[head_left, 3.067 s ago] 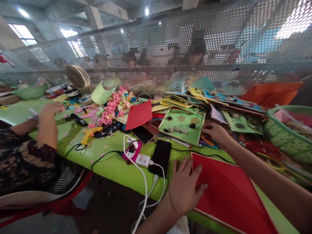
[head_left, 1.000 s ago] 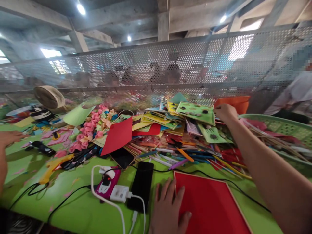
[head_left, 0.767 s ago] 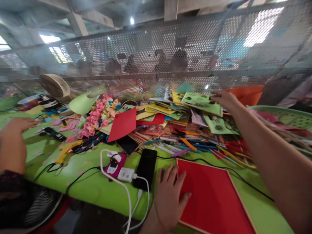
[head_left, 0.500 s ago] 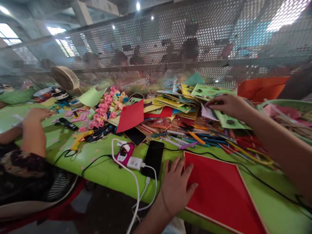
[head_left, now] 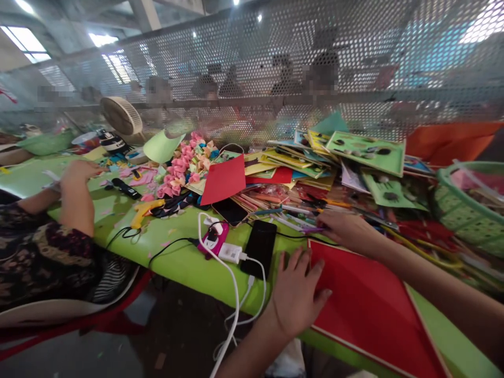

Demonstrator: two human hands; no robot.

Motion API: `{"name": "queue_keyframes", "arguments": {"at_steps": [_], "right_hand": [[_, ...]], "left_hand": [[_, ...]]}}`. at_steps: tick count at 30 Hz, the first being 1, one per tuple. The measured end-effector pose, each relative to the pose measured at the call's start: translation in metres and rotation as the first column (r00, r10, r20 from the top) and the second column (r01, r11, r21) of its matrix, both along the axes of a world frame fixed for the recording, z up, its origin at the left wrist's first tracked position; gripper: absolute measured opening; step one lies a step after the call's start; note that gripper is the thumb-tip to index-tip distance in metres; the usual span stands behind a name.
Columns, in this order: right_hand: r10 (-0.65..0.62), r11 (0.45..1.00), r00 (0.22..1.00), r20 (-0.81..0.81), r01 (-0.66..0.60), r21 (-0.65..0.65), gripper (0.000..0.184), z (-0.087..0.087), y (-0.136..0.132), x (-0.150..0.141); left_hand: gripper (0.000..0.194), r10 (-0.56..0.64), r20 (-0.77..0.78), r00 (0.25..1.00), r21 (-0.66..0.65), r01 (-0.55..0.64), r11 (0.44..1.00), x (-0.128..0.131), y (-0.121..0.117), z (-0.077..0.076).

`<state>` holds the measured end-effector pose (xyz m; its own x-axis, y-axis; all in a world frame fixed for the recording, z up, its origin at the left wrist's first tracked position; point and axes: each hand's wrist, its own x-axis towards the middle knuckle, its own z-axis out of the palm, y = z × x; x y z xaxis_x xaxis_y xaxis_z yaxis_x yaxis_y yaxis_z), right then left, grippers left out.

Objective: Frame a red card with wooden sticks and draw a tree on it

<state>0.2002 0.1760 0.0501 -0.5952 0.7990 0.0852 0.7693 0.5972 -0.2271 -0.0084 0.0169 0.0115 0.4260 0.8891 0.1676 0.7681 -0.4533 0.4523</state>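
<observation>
My left hand point(head_left: 296, 294) lies open, fingers spread, on the left edge of a flat red board point(head_left: 370, 299) with a pale wooden border. Beyond the board's far edge, my right hand point(head_left: 340, 229) is lowered with bent fingers closed around the end of a purple pen point(head_left: 312, 230). That pen rests among several other pens, and the fingers partly cover its end. A black phone point(head_left: 259, 248) lies just left of the board, close to my left fingertips. Behind my right hand is a green card point(head_left: 394, 191) with dark stones on it.
A pink power strip point(head_left: 212, 241) with white cables sits left of the phone. Stacked cards point(head_left: 291, 163) and pink folded paper pieces point(head_left: 183, 165) fill the back. A green basket point(head_left: 468, 207) stands right. Another person's arm point(head_left: 79, 194) rests at left. A mesh partition point(head_left: 252, 68) rises behind.
My right hand has left the green card and come down toward me to the pens. My left hand stays on the red board's edge. The whole view has shifted slightly.
</observation>
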Motion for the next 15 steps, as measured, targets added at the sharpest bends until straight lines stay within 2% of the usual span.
{"name": "queue_keyframes", "arguments": {"at_steps": [4, 9, 15], "right_hand": [[-0.047, 0.999, 0.998, -0.029, 0.048, 0.025, 0.014, 0.005, 0.009, 0.007], [-0.048, 0.998, 0.998, -0.05, 0.05, 0.037, 0.02, 0.007, 0.023, 0.008], [-0.034, 0.998, 0.999, -0.019, 0.035, 0.059, 0.022, 0.001, 0.025, -0.023]], "left_hand": [[0.057, 0.006, 0.006, 1.0, 0.001, -0.006, 1.0, -0.001, 0.0, 0.0], [0.056, 0.002, 0.047, 0.999, -0.017, -0.002, 1.0, -0.001, 0.0, -0.001], [0.053, 0.008, 0.064, 0.998, -0.034, -0.006, 0.999, -0.001, 0.0, -0.001]]}}
